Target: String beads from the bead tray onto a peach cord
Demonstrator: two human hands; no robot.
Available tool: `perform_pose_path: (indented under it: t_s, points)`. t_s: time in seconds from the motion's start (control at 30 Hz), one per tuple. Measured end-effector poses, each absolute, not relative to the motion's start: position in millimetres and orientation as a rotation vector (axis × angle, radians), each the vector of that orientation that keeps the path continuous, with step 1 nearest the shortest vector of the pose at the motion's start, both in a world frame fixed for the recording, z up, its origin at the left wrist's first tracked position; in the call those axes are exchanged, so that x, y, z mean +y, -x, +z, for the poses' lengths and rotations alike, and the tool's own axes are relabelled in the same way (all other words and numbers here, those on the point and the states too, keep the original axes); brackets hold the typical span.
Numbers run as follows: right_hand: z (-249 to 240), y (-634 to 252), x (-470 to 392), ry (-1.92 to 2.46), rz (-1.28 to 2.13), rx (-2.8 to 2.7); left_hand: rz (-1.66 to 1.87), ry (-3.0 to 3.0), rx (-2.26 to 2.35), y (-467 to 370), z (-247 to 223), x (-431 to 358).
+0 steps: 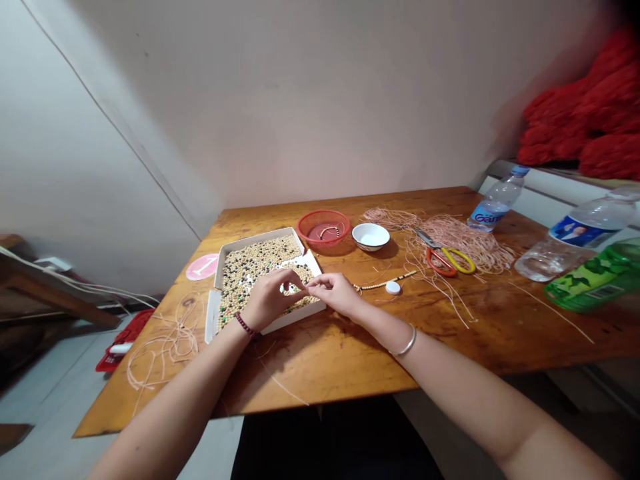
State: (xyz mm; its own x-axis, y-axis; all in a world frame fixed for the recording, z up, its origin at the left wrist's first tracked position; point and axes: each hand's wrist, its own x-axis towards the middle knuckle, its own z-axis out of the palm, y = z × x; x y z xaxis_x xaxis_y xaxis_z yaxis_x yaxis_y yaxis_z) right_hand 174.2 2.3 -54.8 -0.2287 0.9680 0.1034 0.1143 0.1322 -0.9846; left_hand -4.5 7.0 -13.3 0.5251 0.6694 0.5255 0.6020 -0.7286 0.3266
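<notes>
Over the right part of a shallow white tray (pixel 295 321) of small beads (pixel 255 257), mostly beige with some black and a few green, my two hands meet at the fingertips. My left hand (pixel 270 297), with a dark bead bracelet at the wrist, is closed in a pinch. Thumb and fingers of my right hand (pixel 340 293) are pressed together too, touching the left fingertips. Whatever they pinch is too small to make out. A strand of beige and dark beads (pixel 383 283) lies on the table behind my right wrist; whether its cord reaches my fingers is hidden.
Behind the tray stand a red basket (pixel 324 232) with a beaded strand inside and a white bowl (pixel 371 235). Scissors (pixel 445 257) lie by heaped pink cords (pixel 463 240). A white cap (pixel 393 288), bottles (pixel 500 200) at right, and loose cord (pixel 167 343) at left.
</notes>
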Motion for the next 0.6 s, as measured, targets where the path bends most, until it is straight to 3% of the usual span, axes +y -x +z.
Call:
perform_pose_path:
  t_s: [0.6]
  points:
    - [-53.9, -175.4, 1.3, 1.09, 1.273, -1.547, 1.027, -2.596, 1.186, 6.8, -17.6, 7.3]
